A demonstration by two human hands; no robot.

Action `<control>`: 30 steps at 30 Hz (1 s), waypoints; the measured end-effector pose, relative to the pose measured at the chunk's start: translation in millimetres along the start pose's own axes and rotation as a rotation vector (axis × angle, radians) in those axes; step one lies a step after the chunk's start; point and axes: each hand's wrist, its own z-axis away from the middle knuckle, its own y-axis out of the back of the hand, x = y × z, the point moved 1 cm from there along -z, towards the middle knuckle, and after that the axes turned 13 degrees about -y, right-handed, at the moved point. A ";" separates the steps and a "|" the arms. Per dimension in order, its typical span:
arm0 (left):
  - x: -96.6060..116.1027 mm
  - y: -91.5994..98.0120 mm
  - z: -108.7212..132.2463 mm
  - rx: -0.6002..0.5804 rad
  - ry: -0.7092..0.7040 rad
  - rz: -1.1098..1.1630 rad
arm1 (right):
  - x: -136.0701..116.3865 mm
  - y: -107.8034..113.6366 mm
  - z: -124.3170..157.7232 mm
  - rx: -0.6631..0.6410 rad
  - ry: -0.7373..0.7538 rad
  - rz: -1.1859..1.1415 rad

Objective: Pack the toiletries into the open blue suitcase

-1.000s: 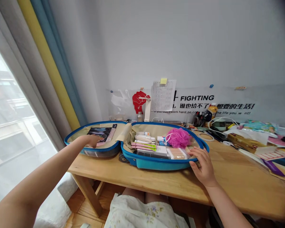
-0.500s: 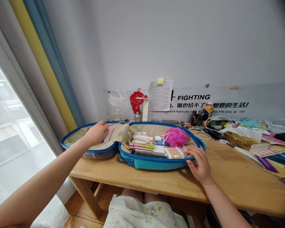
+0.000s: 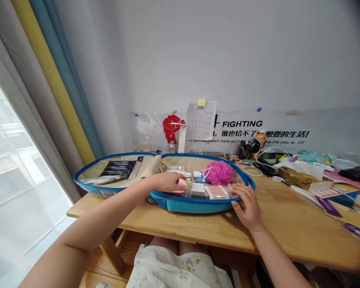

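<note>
A small blue suitcase (image 3: 195, 206) lies unfolded, with both halves facing up. My left hand (image 3: 169, 182) reaches over the front of the right half, its fingers closed on a small pink item (image 3: 182, 184) whose kind I cannot make out. Below it, my arm hides some contents. At the right end, my right hand (image 3: 246, 202) grips the rim, thumb outside and fingers over the edge. Close by are a pack of cotton swabs (image 3: 218, 192), a magenta bath puff (image 3: 219, 173), a white box (image 3: 198, 190) and several tubes. A black packet (image 3: 120, 169) lies in the left half.
The wooden table (image 3: 276, 224) carries the suitcase. To its right spread a tissue pack (image 3: 298, 178), cables, papers and a purple pen (image 3: 358, 231). A yellow-labelled bottle (image 3: 259, 142) stands at the back. Curtains (image 3: 55, 80) hang on the left by the window.
My left hand has moved right, from the left half to the right half, carrying the pink item. The black packet is now uncovered. My right hand stays on the rim.
</note>
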 end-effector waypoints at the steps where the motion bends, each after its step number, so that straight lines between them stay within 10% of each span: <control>1: -7.0 2.4 -0.2 0.003 0.005 0.024 | -0.3 0.0 -0.3 0.001 0.000 -0.003; 8: -44.9 -6.4 -5.3 -0.017 -0.029 0.068 | 0.2 -0.9 -0.2 -0.003 -0.011 -0.020; 21: -38.1 -30.8 -10.6 0.008 -0.113 0.051 | 5.2 -2.1 1.9 -0.010 -0.020 -0.003; 30: -131.8 0.6 70.6 0.279 0.524 -0.089 | 9.0 -3.5 3.8 -0.017 -0.034 -0.013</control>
